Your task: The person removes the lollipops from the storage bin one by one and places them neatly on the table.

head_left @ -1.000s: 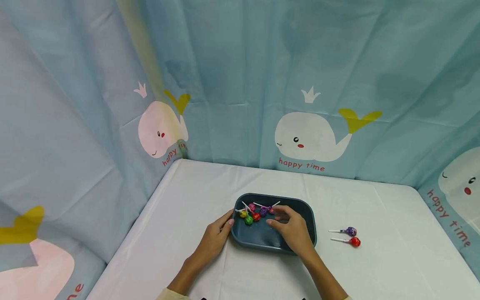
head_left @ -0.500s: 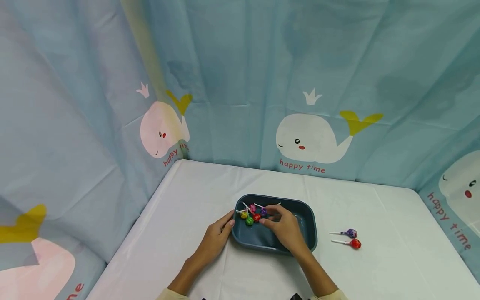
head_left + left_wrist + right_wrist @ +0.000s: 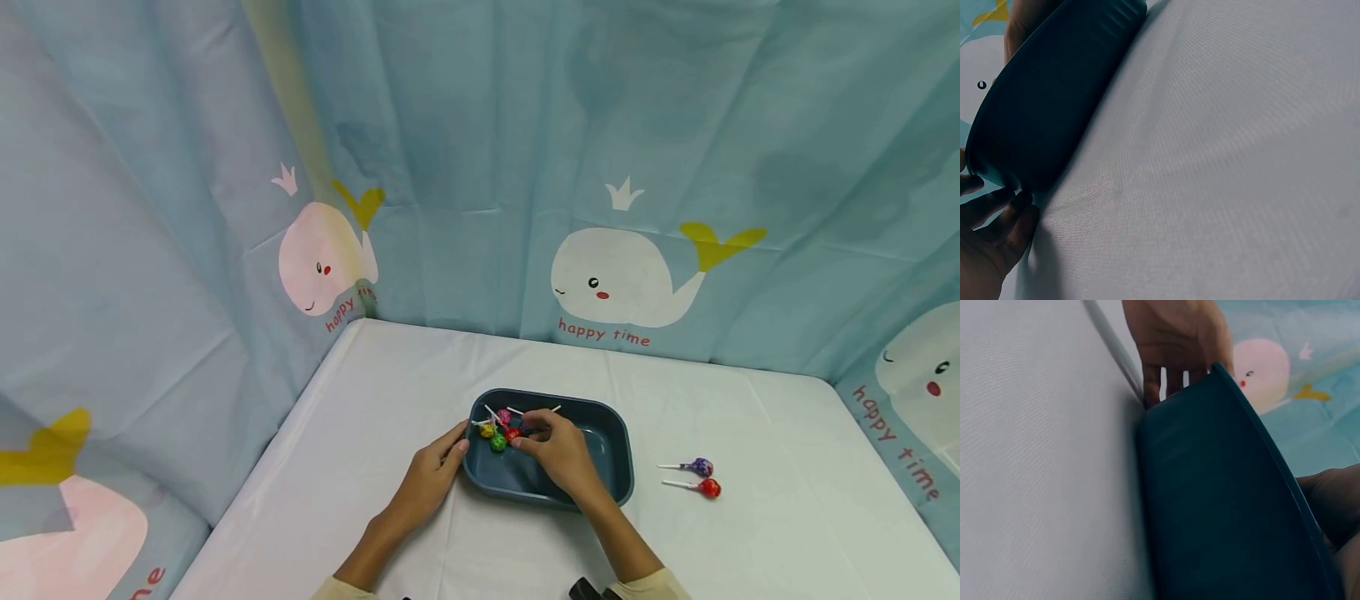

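A dark blue-green tray [image 3: 553, 500] stands on the white table, with several wrapped lollipops, among them a green lollipop [image 3: 498, 444] and a yellow lollipop [image 3: 487, 430], in its left end. My left hand [image 3: 429, 479] rests against the tray's left end; in the left wrist view its fingers [image 3: 1016, 234] touch the outer wall. Inside the tray, my right hand [image 3: 558, 450] reaches over the lollipops, its thumb beside a red lollipop [image 3: 512, 434]. Its thumb and fingertips look apart around a purple lollipop, which they partly cover. The right wrist view shows the tray wall [image 3: 1222, 487] hiding the right fingertips.
To the tray's right, a purple lollipop [image 3: 702, 467] and a red lollipop [image 3: 709, 488] lie on the white tablecloth [image 3: 795, 500]. Behind the table hangs a blue curtain [image 3: 465, 167] with whale prints.
My right hand has moved left inside the tray, from the pink and purple lollipops toward the red one. My left hand stays against the tray's end. The two lollipops outside the tray have not moved.
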A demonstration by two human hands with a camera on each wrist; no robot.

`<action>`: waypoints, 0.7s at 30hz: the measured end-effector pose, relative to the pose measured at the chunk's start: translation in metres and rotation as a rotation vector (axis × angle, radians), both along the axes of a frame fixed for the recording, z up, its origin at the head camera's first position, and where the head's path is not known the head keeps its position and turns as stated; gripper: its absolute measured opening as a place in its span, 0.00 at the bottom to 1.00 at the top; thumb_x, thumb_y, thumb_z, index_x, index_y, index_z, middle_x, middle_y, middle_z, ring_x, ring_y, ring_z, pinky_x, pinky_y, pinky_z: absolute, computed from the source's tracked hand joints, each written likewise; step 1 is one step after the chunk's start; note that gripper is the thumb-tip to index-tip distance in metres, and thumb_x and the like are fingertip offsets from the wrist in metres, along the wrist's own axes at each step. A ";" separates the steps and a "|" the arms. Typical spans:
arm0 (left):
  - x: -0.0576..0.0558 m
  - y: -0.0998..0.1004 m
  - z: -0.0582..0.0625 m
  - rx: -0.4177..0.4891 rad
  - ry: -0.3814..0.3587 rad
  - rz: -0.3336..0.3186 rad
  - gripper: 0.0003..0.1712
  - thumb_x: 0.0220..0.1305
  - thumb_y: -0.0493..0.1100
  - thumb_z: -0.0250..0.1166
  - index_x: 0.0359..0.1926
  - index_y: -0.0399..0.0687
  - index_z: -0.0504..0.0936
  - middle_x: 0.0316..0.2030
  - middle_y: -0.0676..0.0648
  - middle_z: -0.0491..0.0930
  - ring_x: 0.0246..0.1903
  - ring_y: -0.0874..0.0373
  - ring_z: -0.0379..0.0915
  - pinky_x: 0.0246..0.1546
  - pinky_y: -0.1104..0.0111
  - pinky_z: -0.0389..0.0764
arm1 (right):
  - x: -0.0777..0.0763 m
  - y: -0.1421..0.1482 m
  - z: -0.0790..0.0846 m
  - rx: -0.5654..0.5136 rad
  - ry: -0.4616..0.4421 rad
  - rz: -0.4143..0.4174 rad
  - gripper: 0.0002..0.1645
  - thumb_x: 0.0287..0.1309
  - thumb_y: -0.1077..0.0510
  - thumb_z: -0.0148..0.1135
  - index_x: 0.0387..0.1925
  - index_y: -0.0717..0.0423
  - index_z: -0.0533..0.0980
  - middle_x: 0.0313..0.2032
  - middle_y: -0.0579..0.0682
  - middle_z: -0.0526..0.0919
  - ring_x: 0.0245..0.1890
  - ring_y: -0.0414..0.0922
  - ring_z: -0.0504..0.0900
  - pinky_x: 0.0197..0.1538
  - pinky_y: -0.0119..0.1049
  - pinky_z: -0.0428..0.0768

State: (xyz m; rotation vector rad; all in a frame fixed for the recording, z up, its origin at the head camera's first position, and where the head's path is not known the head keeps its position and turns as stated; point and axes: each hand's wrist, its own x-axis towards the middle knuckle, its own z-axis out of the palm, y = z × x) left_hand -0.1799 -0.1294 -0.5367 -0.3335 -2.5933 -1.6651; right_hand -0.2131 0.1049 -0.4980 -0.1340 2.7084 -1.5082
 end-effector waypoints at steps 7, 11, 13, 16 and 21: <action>0.000 0.000 0.000 0.007 -0.005 -0.007 0.30 0.84 0.54 0.55 0.78 0.46 0.70 0.75 0.47 0.71 0.76 0.52 0.65 0.75 0.51 0.68 | -0.004 -0.003 -0.001 -0.004 0.003 0.029 0.24 0.62 0.59 0.78 0.57 0.61 0.83 0.52 0.58 0.88 0.44 0.49 0.89 0.52 0.48 0.90; -0.001 0.000 0.000 0.003 -0.004 -0.011 0.30 0.85 0.53 0.54 0.78 0.45 0.70 0.75 0.46 0.71 0.76 0.51 0.65 0.75 0.50 0.68 | -0.008 -0.006 -0.004 -0.006 0.004 0.038 0.21 0.62 0.61 0.78 0.56 0.61 0.84 0.51 0.58 0.89 0.43 0.49 0.90 0.52 0.48 0.90; -0.001 0.000 0.000 0.003 -0.005 -0.009 0.30 0.84 0.53 0.54 0.78 0.45 0.70 0.75 0.47 0.71 0.76 0.51 0.65 0.75 0.50 0.67 | -0.010 -0.007 -0.005 -0.004 0.011 0.041 0.20 0.61 0.62 0.78 0.54 0.60 0.85 0.50 0.57 0.89 0.43 0.48 0.90 0.52 0.48 0.90; -0.001 0.000 0.000 0.003 0.002 -0.004 0.30 0.84 0.53 0.54 0.78 0.46 0.70 0.75 0.47 0.72 0.76 0.51 0.65 0.75 0.50 0.67 | -0.012 -0.009 -0.006 0.022 0.036 0.057 0.19 0.60 0.63 0.78 0.53 0.60 0.86 0.48 0.56 0.90 0.42 0.48 0.90 0.52 0.48 0.90; -0.002 0.000 -0.002 -0.012 0.027 -0.003 0.30 0.85 0.53 0.54 0.78 0.45 0.71 0.75 0.45 0.72 0.75 0.48 0.66 0.74 0.47 0.68 | -0.012 -0.012 -0.006 0.054 0.048 0.082 0.17 0.60 0.64 0.77 0.51 0.60 0.86 0.47 0.57 0.91 0.42 0.49 0.90 0.53 0.50 0.90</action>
